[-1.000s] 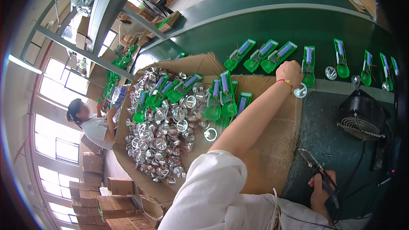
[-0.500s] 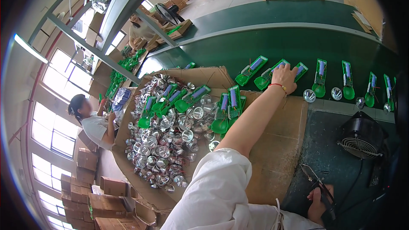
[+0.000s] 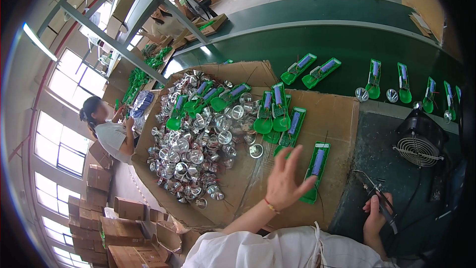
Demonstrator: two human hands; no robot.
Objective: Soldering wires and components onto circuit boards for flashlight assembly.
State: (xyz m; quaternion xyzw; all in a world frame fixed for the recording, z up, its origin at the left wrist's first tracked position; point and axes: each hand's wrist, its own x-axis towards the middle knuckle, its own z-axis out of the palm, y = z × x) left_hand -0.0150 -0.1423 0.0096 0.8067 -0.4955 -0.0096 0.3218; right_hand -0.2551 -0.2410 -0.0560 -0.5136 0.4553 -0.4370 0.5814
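Observation:
My left hand hovers over the cardboard with fingers spread, holding nothing. Just beside its fingertips lies a green plastic casing with a blue cylindrical battery and a thin wire. More such casings lie overlapping to the left of it, some on top of a heap of shiny silver reflector cups. At the right, my right hand is closed round the dark handle of a soldering iron, its thin metal end pointing up and away from me.
A cut-open cardboard box holds the heap. Behind it, a green conveyor belt carries more casings, some paired with reflector cups. A black fan stands right. One co-worker sits left; another is farther back.
My left hand has come back from the belt toward me and spread its fingers. A casing from the belt now lies on the cardboard. My right hand with the soldering iron has risen slightly.

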